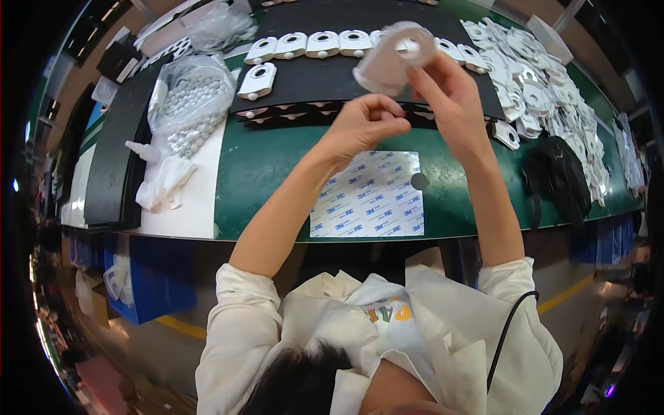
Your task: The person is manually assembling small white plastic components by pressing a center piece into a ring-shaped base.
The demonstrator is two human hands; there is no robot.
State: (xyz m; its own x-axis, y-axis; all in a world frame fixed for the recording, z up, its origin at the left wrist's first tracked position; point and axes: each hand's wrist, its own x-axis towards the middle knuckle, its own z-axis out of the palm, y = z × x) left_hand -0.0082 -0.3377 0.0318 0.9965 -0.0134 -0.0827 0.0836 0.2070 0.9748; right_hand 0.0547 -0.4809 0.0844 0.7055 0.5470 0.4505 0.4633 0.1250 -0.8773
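My right hand (449,104) grips a white plastic part with a round hole (394,59), raised over a black board (311,79). Just below and to its left is my left hand (363,128), its fingers curled in with the thumb against them. Whether something small sits in that pinch cannot be seen. Similar white parts (322,43) stand in a row along the board, and a single white part (257,81) lies at its left end. Under my wrists, a white sheet with blue print (366,197) rests on the green table (266,173).
On the left are a clear bag of white balls (197,83), a small white dropper bottle (143,151) and a crumpled white cloth (166,183). Piled white parts (539,97) cover the right side, beside a black bag (557,173). A blue bin (155,283) stands below the front edge.
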